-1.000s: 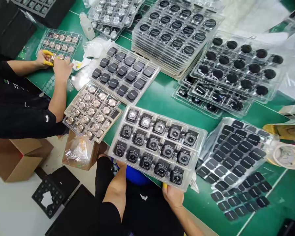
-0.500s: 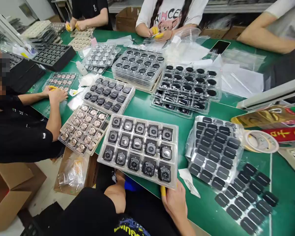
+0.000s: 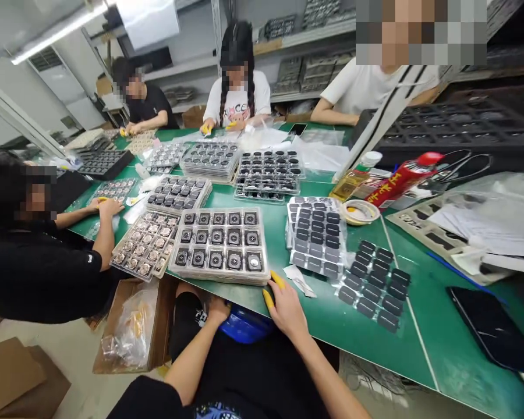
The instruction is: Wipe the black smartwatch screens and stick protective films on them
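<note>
A clear plastic tray of square black smartwatch pieces (image 3: 217, 236) lies on a stack at the table's near edge, most pieces showing round backs. At the stack's right front corner is my right hand (image 3: 286, 302), with yellow finger covers on thumb and forefinger. Those two fingers are spread apart, with nothing between them. My left hand (image 3: 219, 309) is low at the table edge, above my lap and beside a blue plastic object (image 3: 247, 325). Its fingers are mostly hidden. Left of the stack sits a tray of rose-gold round watch pieces (image 3: 146, 244).
Sheets of black rounded stickers (image 3: 317, 235) lie to the right, near a tape roll (image 3: 360, 212), a red bottle (image 3: 404, 180) and a black tablet-like device (image 3: 484, 326). More filled trays (image 3: 212, 160) stand behind. A co-worker (image 3: 39, 256) sits close on the left; others sit across.
The smartwatch tray, earlier held raised and tilted by my right hand, now lies level on the stack. My right hand has come off its corner. The view has tilted up and right.
</note>
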Tool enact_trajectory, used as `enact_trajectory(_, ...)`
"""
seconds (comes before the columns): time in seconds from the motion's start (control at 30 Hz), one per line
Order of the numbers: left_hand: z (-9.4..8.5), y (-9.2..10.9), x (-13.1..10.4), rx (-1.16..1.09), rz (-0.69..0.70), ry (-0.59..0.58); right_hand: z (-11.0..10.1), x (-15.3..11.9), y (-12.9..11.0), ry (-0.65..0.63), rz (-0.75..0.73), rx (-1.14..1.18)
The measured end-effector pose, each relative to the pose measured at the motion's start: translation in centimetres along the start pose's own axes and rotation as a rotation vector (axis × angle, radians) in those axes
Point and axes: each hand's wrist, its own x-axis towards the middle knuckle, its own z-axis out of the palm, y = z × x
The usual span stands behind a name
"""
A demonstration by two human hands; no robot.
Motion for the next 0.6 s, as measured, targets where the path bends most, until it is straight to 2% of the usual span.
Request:
enact_trajectory(0.17,-3.9,1.1,-4.6,0.077,0.291,-0.26,0.6,0.5,0.6,0.036,-0.043,0.029)
enact_trajectory(0.23,-5.3,0.9,-7.2,0.089,0.356,-0.282,0.9,0.6,0.8,0.044,-0.047,0.041)
enact_trajectory(0.4,-9.6,0.4,-13.4,0.065,0.425,-0.106,1.1,1.0,0.8,0.058,-0.041,0.076)
enact_trajectory(0.47,-11.9,0.9,-14.8,-0.025,0.549,-0.029,1.1,1.1,0.6,0.052,-0.019,0.089)
enact_trajectory(0.53,-14.4,2.5,-14.7,-0.134,0.734,0.102,1.1,1.3,0.5,0.034,0.008,0.101)
enact_trajectory(0.6,-16.5,5.4,-12.9,-0.154,0.866,0.236,1.0,1.3,0.5,0.009,0.028,0.11)
